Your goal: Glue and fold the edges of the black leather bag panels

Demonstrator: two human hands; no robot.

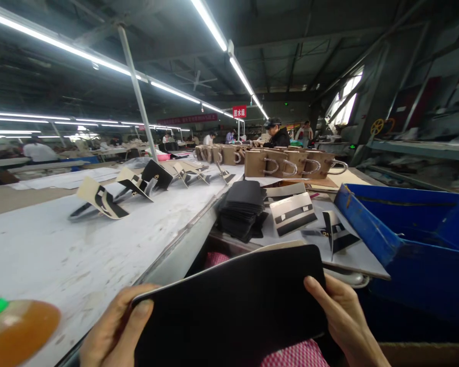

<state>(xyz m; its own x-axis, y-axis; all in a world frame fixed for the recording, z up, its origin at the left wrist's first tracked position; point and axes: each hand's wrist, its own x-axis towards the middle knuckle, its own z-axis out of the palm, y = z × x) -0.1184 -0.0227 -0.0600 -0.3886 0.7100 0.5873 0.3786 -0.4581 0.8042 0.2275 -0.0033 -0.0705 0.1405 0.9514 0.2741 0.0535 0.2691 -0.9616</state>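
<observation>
Between my two hands is a wide black panel [229,300] with rounded corners and a pale edge, slightly bowed, its dark face toward me. My left hand [117,323] pinches its left end, thumb in front and fingers behind. At the right end my right hand [342,311] grips it the same way. Just beyond the panel stands a stack of black pieces [243,206]. Beside that stack, a cream piece with black strips [294,213] leans on the small table, and a folded black-and-cream piece [338,234] stands farther right.
Several folded black-and-cream pieces [101,199] stand along the long white table [137,244]. An orange-filled bottle with a green cap [23,331] is at the lower left. A blue bin [413,275] is at right. Brown handled bags [256,164] line the back, near a person [278,136].
</observation>
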